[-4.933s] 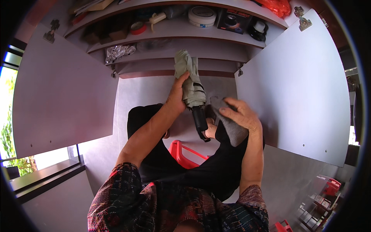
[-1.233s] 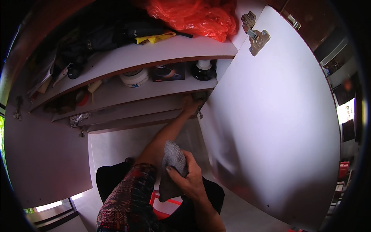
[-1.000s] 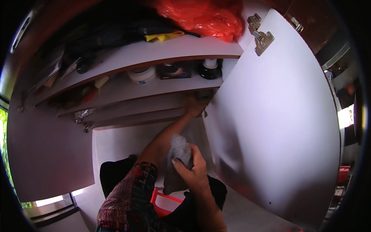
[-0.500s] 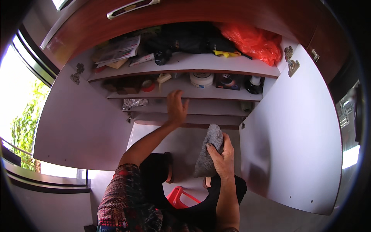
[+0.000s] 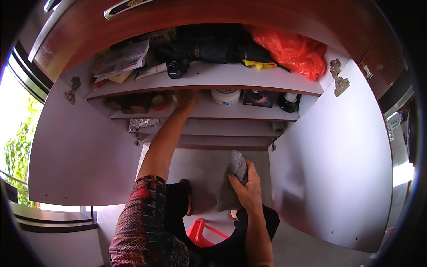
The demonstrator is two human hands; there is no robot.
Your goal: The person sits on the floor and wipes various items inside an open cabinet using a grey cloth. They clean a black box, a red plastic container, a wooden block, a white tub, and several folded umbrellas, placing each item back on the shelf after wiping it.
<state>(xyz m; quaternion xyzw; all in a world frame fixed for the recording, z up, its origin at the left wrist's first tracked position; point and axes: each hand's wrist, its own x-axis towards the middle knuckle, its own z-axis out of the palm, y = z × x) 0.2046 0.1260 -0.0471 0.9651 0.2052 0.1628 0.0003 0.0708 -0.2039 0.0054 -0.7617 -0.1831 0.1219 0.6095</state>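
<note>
At the centre of the frame, slightly below the middle, a grey cloth (image 5: 231, 180) is gripped by the right hand (image 5: 247, 191), with the fingers closed around its upper part and the rest hanging down in front of the cabinet's back wall. Above it, in the upper middle, the left hand (image 5: 187, 99) is stretched up to the second shelf (image 5: 249, 112), where it touches the shelf space just beside a white tub (image 5: 226, 95); whether its fingers are closed on anything cannot be told, since they are partly hidden by the shelf above. The left forearm runs down from there to a patterned sleeve (image 5: 144, 222) at the lower left.

On the same shelf, right of the tub, a dark box (image 5: 259, 98) and a small black-and-white jar (image 5: 289, 101) are seen, and left of the hand a reddish roll (image 5: 159, 102) lies near some brown items. On the top shelf (image 5: 209, 81), papers (image 5: 124, 58) are stacked at the upper left, dark bags (image 5: 209, 44) fill the middle, a yellow piece (image 5: 259, 65) lies at the edge, and an orange plastic bag (image 5: 291, 49) is stuffed at the upper right. Crumpled foil (image 5: 143, 124) rests on a lower shelf at the left. Both cabinet doors (image 5: 338, 164) stand open. At the bottom centre a red stool (image 5: 202, 231) is partly seen beneath the dark trousers.
</note>
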